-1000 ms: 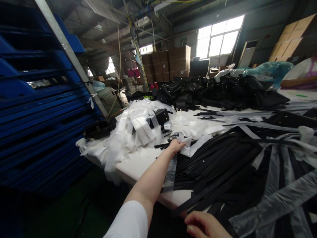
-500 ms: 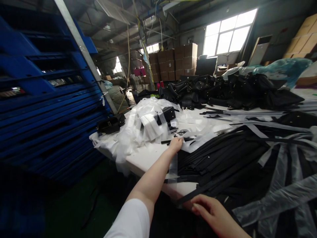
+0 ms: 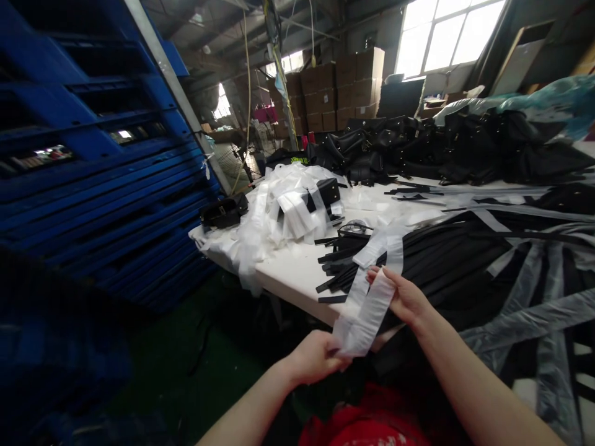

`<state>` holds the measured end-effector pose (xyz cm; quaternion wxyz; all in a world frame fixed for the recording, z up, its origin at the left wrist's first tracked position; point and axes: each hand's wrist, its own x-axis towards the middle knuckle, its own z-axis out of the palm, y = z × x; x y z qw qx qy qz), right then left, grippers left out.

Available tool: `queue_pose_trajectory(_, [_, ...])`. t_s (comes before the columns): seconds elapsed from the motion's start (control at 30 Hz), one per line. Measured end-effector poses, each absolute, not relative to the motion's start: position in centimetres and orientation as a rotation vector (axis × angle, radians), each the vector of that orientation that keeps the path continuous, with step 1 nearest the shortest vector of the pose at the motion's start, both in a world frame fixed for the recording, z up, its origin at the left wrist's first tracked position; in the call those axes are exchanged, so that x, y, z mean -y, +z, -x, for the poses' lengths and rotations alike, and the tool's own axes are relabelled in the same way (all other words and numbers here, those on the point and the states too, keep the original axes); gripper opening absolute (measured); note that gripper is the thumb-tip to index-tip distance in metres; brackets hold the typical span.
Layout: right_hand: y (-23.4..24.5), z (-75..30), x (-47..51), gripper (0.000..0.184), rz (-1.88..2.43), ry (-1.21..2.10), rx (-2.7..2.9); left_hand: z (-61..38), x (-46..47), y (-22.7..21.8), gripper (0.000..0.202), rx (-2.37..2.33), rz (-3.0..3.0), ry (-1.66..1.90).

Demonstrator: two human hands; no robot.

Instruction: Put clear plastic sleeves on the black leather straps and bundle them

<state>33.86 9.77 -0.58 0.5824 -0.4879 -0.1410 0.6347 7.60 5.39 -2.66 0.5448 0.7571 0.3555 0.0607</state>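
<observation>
My left hand (image 3: 316,358) is closed on the lower end of a translucent white plastic sleeve (image 3: 365,322), close to my body. Higher up, my right hand (image 3: 405,298) grips the same sleeve between thumb and fingers. The sleeve hangs in a loop between the two hands, in front of the table edge. Behind it lies a thick bundle of long black straps (image 3: 437,263), their cut ends pointing left. Another loose plastic strip (image 3: 395,248) rests across those straps, just beyond my right hand. Whether a strap is inside the held sleeve, I cannot tell.
A heap of white plastic sleeves (image 3: 274,204) spills over the white table's (image 3: 290,269) left edge. Black bags (image 3: 409,148) are piled along the back. A roll of clear tape (image 3: 356,227) lies near the strap ends. Blue pallets (image 3: 139,210) stand stacked at left.
My left hand has drawn back from the table toward my body with a plastic sleeve. My right hand has risen and taken hold of it. The view has tilted down.
</observation>
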Motion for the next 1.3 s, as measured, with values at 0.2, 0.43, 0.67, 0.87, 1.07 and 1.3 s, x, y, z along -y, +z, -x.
queue_pose_trajectory(0.2, [-2.0, -34.9, -10.1, 0.016, 1.274, 1.254, 0.329, 0.5, 1.3, -9.0, 0.018, -1.145, -1.406, -0.145])
queue_pose_trajectory(0.43, [-0.4, -32.2, -6.5, 0.039, 1.304, 1.341, 0.659, 0.4, -1.2, -6.4, 0.063, -1.295, -1.098, 0.357])
queue_pose_trajectory(0.67, [1.3, -28.0, -1.1, 0.055, 1.216, 1.662, 1.358, -7.3, -3.8, -2.1, 0.057, -0.971, -1.05, 0.562])
queue_pose_trajectory(0.87, [0.7, -28.6, 1.3, 0.055, 1.175, 1.643, 1.657, -11.0, -3.8, -2.9, 0.069, -0.991, -0.972, 0.435])
queue_pose_trajectory(1.07, [-1.7, -28.1, 2.9, 0.052, 1.238, 1.734, 1.722, -11.7, -2.8, -2.9, 0.048, -0.916, -0.839, 0.532])
queue_pose_trajectory(1.3, [-3.1, -26.5, 3.5, 0.047, 1.228, 1.739, 1.9, -11.2, -3.7, -0.4, 0.045, -1.017, -0.753, 0.958])
